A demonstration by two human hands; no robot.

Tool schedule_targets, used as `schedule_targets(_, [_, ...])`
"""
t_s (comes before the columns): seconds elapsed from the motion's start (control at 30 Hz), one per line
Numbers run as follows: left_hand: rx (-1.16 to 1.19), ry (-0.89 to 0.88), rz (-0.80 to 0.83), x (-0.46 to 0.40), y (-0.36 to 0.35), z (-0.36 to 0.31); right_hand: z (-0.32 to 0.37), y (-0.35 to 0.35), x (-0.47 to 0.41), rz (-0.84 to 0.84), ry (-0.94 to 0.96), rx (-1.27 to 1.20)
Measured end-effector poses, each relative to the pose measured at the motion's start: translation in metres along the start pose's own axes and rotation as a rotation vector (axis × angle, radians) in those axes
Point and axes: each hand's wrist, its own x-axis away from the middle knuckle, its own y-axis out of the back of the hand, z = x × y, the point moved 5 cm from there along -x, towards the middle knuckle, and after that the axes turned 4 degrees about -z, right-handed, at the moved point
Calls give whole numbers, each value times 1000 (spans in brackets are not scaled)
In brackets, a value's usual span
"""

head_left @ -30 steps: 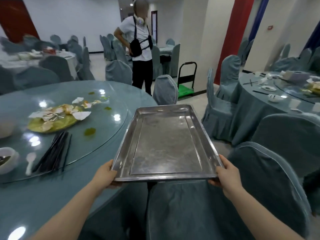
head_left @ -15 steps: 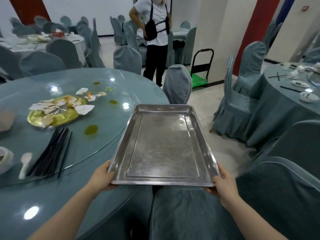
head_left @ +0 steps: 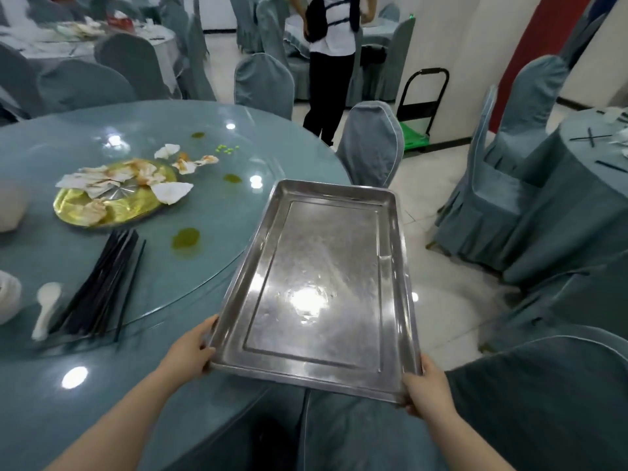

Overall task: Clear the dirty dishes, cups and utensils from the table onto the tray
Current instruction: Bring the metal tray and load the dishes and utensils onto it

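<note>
1. Head view is showing the left hand (head_left: 190, 348) and right hand (head_left: 429, 389) each curling round a near corner of the steel tray (head_left: 316, 283), which is hanging empty, its left edge over the rim of the round table (head_left: 170, 385).
2. The dirty things are lying well left of it: black chopsticks (head_left: 102, 287), a white spoon (head_left: 47, 305), a gold plate (head_left: 112, 198) under soiled napkins.
3. Judged risk: the long tray is tilting with only its near end held, so loading it in the air could be tipping it.
4. Green spills (head_left: 185, 239) may be making a set-down slippery.
</note>
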Motion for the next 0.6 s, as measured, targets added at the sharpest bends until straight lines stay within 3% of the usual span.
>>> schedule_targets(0.33, [63, 19, -20, -6, 3, -2, 8, -15, -2, 43, 104, 385])
schedule_targets(0.6, [-110, -52, -27, 7, 2, 0, 4, 0, 10, 100, 131, 402])
